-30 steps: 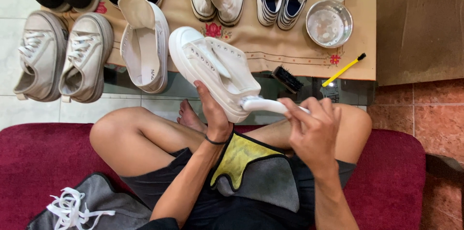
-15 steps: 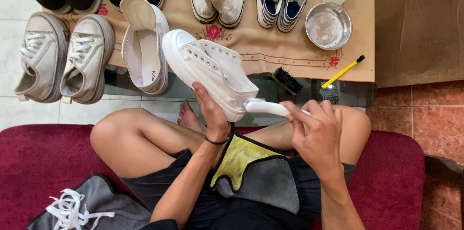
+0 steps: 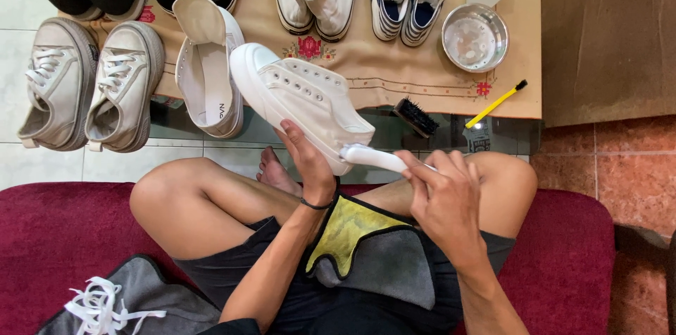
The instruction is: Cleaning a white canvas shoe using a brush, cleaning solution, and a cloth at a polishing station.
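Observation:
My left hand (image 3: pixel 308 161) grips a white lace-less sneaker (image 3: pixel 296 99) from below, near its heel, holding it over my lap with the toe pointing up and left. My right hand (image 3: pixel 445 197) holds a white-handled brush (image 3: pixel 373 158), its head pressed against the sneaker's heel end. A yellow and grey cloth (image 3: pixel 359 236) lies across my lap under both hands.
A tan embroidered cloth (image 3: pixel 394 67) covers a glass table with several pairs of shoes, a matching white sneaker (image 3: pixel 208 67), a steel bowl (image 3: pixel 474 37), a black brush (image 3: pixel 415 116) and a yellow toothbrush (image 3: pixel 496 104). White laces (image 3: pixel 102 303) lie on a grey cloth on the red seat.
The sneaker has tilted and shifted slightly left, turning its side more toward me. The brush has slid a little left and down along the heel end.

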